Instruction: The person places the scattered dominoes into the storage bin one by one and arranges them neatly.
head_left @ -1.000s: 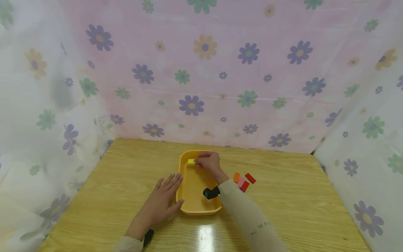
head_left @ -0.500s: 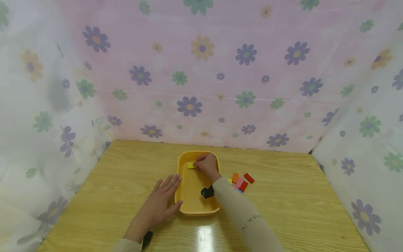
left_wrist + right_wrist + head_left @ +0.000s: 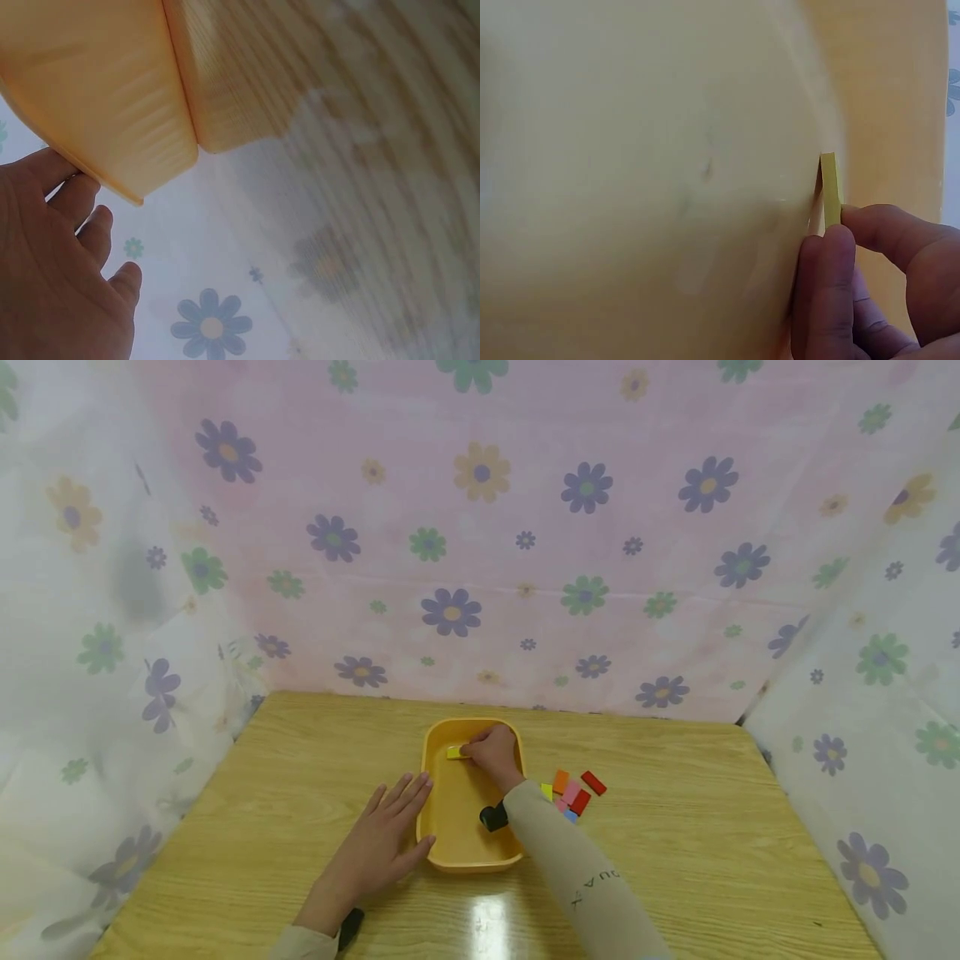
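Observation:
A yellow-orange plastic tray (image 3: 461, 865) stands on the wooden table. Inside its far end my right hand (image 3: 495, 755) pinches a small flat yellow block (image 3: 454, 752) between thumb and fingers. In the right wrist view the yellow block (image 3: 831, 189) stands on its narrow edge, close over the tray floor near the far wall. My left hand (image 3: 380, 841) lies along the tray's left side with its fingers straight. From the left wrist, the fingertips (image 3: 71, 176) touch the outside of the tray rim.
Right of the tray lie several loose blocks: orange (image 3: 561, 782), pink (image 3: 572, 792), red (image 3: 593, 782), blue (image 3: 571, 816) and a yellow one (image 3: 547, 792) partly behind the right sleeve. A flowered curtain (image 3: 480, 568) hangs behind and on both sides of the table (image 3: 675, 860).
My right hand has moved slightly down and nearer inside the tray with the yellow block, then stayed nearly still. My left hand keeps its place at the tray side.

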Available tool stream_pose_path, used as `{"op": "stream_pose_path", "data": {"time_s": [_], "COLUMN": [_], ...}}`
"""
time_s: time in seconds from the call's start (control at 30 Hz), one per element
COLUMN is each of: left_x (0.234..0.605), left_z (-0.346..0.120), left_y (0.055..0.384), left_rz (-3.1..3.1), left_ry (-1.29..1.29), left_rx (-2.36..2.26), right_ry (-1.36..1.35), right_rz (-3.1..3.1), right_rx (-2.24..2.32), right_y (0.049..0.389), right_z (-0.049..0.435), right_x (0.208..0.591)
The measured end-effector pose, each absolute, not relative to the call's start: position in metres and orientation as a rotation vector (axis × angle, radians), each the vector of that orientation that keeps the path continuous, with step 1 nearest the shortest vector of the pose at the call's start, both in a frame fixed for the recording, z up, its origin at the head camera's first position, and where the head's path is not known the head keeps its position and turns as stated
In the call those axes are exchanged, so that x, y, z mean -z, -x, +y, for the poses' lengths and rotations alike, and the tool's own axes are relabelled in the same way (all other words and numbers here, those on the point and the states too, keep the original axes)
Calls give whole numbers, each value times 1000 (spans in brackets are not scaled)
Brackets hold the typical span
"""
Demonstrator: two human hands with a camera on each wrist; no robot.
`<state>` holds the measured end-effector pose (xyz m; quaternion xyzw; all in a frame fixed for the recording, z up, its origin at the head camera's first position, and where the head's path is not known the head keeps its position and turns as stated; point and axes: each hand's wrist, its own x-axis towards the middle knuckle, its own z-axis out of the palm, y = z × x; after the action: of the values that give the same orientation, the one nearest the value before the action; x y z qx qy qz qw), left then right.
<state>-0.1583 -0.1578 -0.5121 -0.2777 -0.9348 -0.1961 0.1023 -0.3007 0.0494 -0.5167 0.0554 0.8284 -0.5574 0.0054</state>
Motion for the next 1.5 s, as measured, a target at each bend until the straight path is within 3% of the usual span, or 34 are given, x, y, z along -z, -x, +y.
{"op": "stream_pose_path", "data": {"time_s": [1.5], "left_x": [513], "left_z": [-157], "left_y": [159], "left_rz": [-2792], "left_ry": [811], "left_rx": [596], "right_ry": [-187], "right_rz": [2710], "right_rx": [1588], "right_y": [297], "right_z": [45], "right_x": [516]}}
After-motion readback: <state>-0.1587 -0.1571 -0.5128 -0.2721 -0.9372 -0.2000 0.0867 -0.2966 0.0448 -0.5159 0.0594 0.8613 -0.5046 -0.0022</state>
